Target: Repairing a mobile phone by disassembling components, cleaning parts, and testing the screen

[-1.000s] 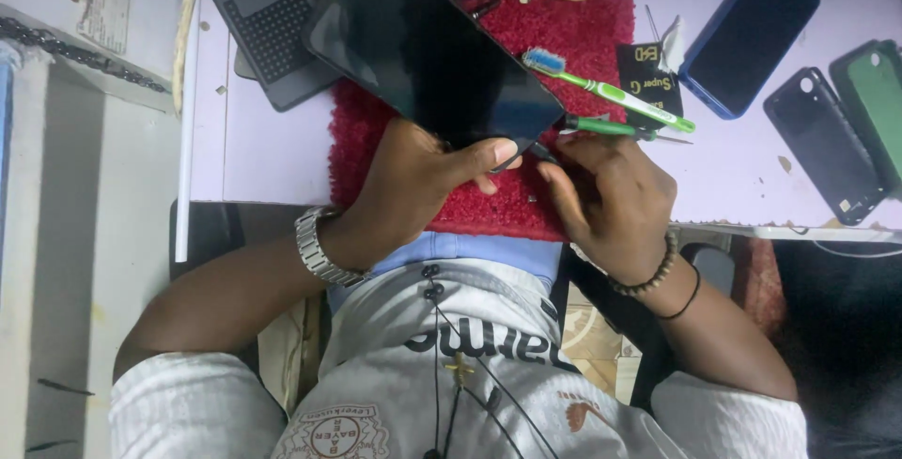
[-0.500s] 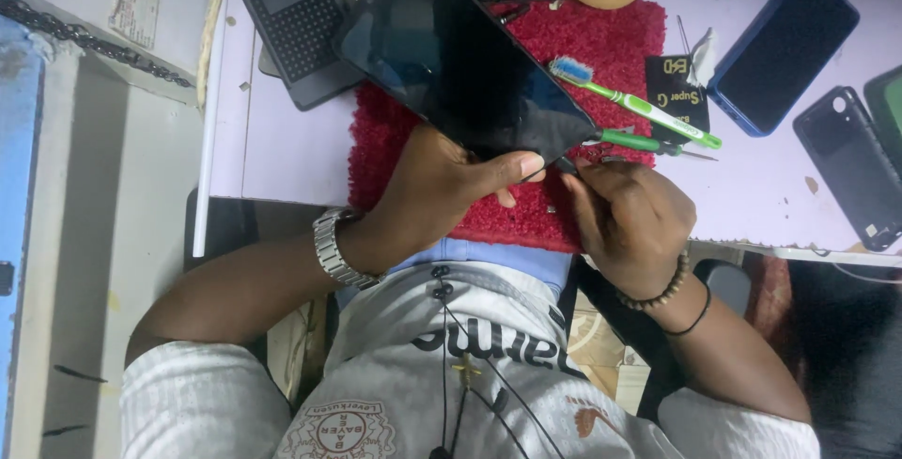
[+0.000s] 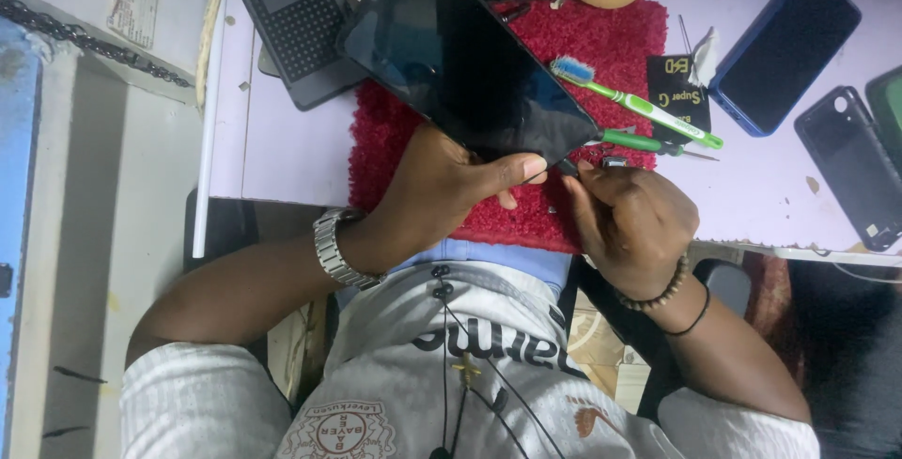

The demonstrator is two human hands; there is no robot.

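Dark tablet screen (image 3: 465,64); small black packet (image 3: 672,78) beside toothbrush.

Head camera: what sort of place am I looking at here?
Probably a phone and tablet repair bench. The left hand steadies a dark tablet over a red mat, the right hand works at its corner, and phone cases lie alongside.

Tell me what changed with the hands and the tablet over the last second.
Little changed. The right hand drew slightly back from the toothbrush and now pinches at the tablet corner. The left hand still holds that corner from below. Toothbrush, green screwdriver and the phones stayed put.
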